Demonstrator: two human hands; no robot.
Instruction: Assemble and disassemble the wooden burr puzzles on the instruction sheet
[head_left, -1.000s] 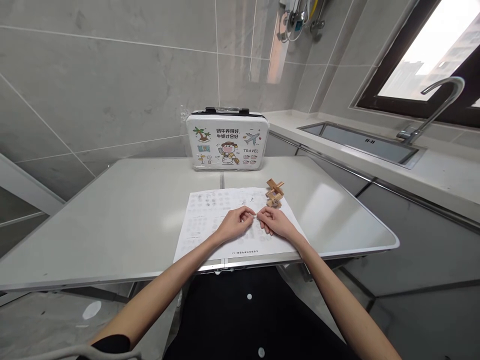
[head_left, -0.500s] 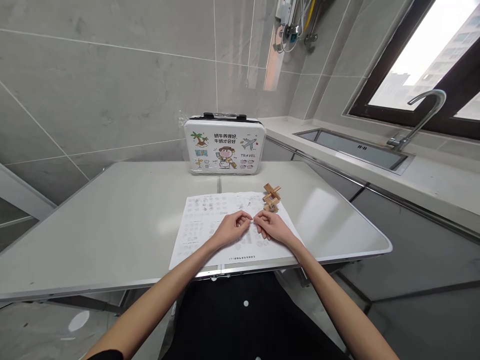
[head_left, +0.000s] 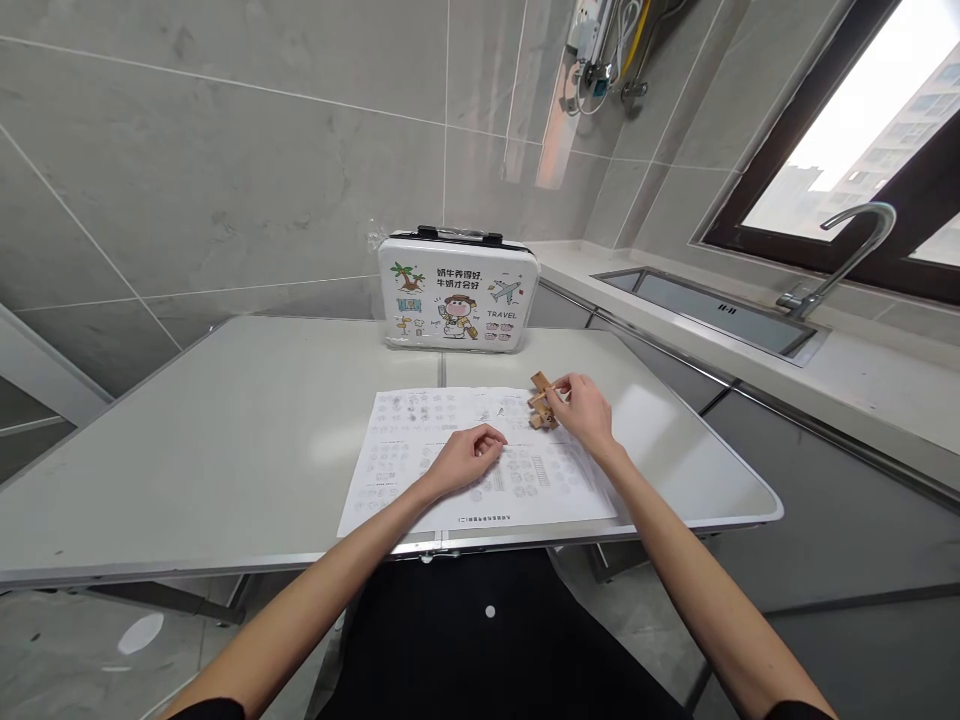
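A small wooden interlocking puzzle (head_left: 541,394) sits at the far right corner of a printed paper sheet (head_left: 420,450) on the white table (head_left: 225,440). My right hand (head_left: 583,412) has reached it, fingers curled around its right side and touching the wood. My left hand (head_left: 469,456) rests on the sheet's middle with its fingers loosely curled under and nothing visible in them.
A white case with cartoon pictures and the word TRAVEL (head_left: 457,300) stands upright at the table's back edge against the tiled wall. To the right runs a counter with a sunken sink (head_left: 712,305) and a curved tap (head_left: 847,250) below a window.
My right hand has left the spot beside my left hand and moved forward and right to the wooden puzzle. My left hand has stayed on the paper.
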